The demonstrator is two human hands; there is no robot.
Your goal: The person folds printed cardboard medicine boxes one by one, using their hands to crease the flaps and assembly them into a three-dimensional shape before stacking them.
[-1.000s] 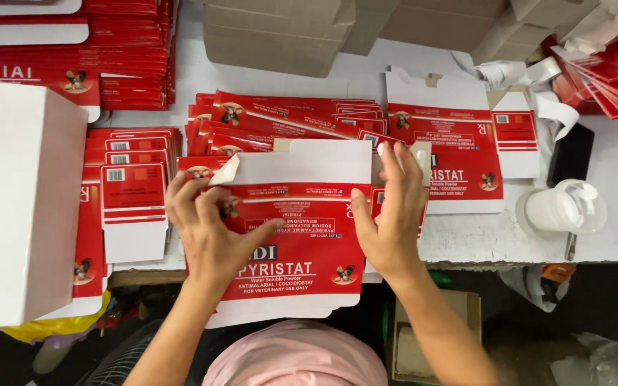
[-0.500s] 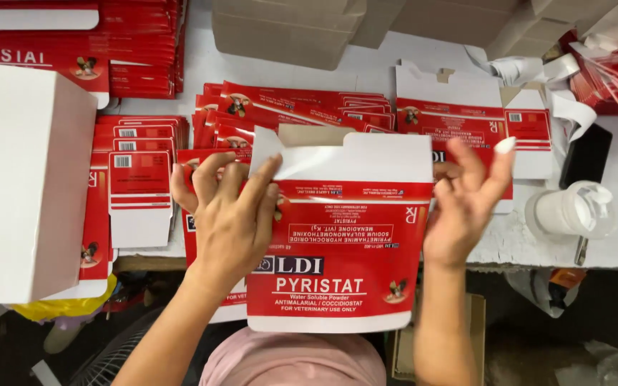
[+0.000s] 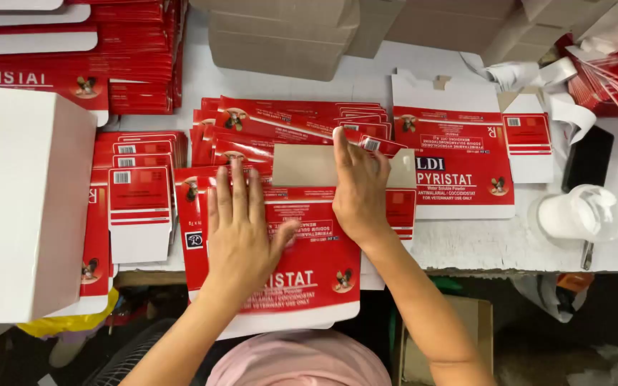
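From the head camera, your left hand (image 3: 241, 232) lies flat, fingers spread, pressing a red and white flat carton blank (image 3: 302, 275) at the near edge of the desk (image 3: 466, 243). Your right hand (image 3: 359, 189) presses open-palmed on its brown flap (image 3: 302, 166). Neither hand grips anything. More blanks (image 3: 287, 121) lie fanned just behind.

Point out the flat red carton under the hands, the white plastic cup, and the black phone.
Flat red carton (image 3: 309, 275), head view, printed front panel.
White plastic cup (image 3: 579, 213), head view, its side.
Black phone (image 3: 588, 159), head view, middle of its face.
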